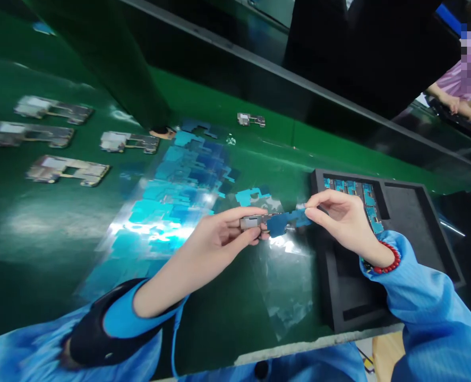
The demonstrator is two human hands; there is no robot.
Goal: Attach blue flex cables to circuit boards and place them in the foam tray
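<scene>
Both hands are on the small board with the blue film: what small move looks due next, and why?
Probably the right hand peels the blue film piece further off the small metal-shielded circuit board. The left hand pinches the board's grey end while the right fingertips grip the film's far end, above the green conveyor belt.

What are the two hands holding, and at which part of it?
Both hold one small circuit board above the green belt. The left hand pinches its metal-shielded left end; the right hand pinches the blue film at its right end.
</scene>
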